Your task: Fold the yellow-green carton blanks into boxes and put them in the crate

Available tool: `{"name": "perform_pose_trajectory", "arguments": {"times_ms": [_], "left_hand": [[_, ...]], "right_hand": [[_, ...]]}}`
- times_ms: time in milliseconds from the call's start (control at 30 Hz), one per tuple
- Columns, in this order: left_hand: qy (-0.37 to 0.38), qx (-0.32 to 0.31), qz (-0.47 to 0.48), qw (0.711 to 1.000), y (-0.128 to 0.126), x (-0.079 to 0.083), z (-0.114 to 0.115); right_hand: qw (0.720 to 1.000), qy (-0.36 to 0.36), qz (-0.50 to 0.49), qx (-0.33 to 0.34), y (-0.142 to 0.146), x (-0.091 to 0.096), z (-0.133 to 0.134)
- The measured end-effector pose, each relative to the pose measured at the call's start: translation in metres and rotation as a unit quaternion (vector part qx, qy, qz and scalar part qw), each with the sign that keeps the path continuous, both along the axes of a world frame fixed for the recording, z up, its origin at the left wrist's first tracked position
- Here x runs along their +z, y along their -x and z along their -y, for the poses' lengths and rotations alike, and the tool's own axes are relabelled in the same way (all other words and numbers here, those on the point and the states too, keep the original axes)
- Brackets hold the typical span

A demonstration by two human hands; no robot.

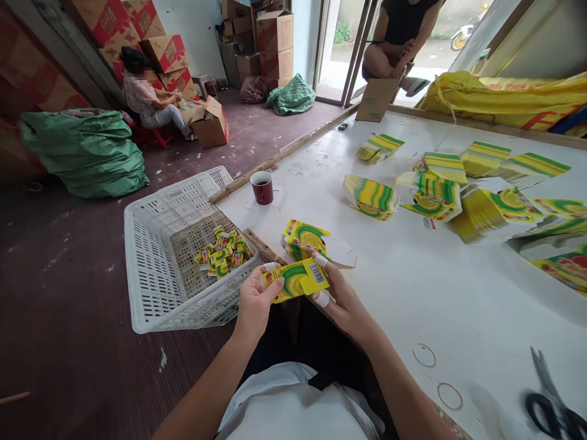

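Observation:
A flat yellow-and-green printed carton (293, 282) with a barcode at its right end is held in front of me, over the table's near edge. My left hand (257, 299) is closed on the carton's left end, thumb on top. At the barcode end, my right hand (343, 299) grips it between thumb and fingers; white tape wraps some fingertips. Just beyond lies a small stack of matching flat cartons (305, 238) on the white table (316, 177). Several folded small boxes (224, 252) lie in the white plastic basket (142, 269) to my left.
A dark red mug (263, 188) stands near the table's left edge. Bundles of carton blanks (371, 197) spread across the right side. Black-handled scissors (550, 397) lie at the near right. One person (153, 98) sits among boxes; another (398, 36) sits by the doorway.

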State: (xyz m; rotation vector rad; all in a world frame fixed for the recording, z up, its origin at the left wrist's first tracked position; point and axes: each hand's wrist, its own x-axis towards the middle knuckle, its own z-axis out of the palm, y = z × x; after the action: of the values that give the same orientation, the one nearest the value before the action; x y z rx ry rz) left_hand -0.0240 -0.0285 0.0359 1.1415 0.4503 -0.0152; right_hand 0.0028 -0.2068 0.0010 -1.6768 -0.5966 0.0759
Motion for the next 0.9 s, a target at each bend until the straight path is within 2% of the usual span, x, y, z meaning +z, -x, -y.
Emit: {"name": "perform_pose_trajectory", "arguments": {"times_ms": [133, 233, 367, 600, 667, 800, 900], "left_hand": [[-0.003, -0.001, -0.004, 1.000, 0.001, -0.001, -0.001], [-0.003, 0.000, -0.007, 1.000, 0.000, -0.002, -0.002], [-0.002, 0.004, -0.006, 1.000, -0.002, -0.003, 0.000], [-0.013, 0.018, -0.002, 1.000, -0.002, -0.003, 0.001], [-0.021, 0.024, 0.000, 0.999, -0.001, -0.004, 0.001], [-0.019, 0.025, 0.002, 0.999, 0.000, -0.006, 0.003], [-0.026, 0.021, 0.004, 0.999, 0.000, -0.005, 0.004]], "right_hand": [[0.990, 0.077, 0.107, -0.051, -0.002, -0.003, -0.001], [0.983, 0.102, 0.140, -0.058, -0.005, -0.002, 0.000], [0.982, 0.097, 0.144, -0.080, -0.005, 0.001, -0.004], [0.967, 0.087, 0.096, -0.221, 0.001, -0.010, -0.016], [0.967, 0.094, 0.101, -0.215, 0.001, -0.010, -0.015], [0.978, 0.095, 0.121, -0.141, -0.001, -0.006, -0.010], [0.980, 0.099, 0.133, -0.112, -0.003, -0.003, -0.008]]}}
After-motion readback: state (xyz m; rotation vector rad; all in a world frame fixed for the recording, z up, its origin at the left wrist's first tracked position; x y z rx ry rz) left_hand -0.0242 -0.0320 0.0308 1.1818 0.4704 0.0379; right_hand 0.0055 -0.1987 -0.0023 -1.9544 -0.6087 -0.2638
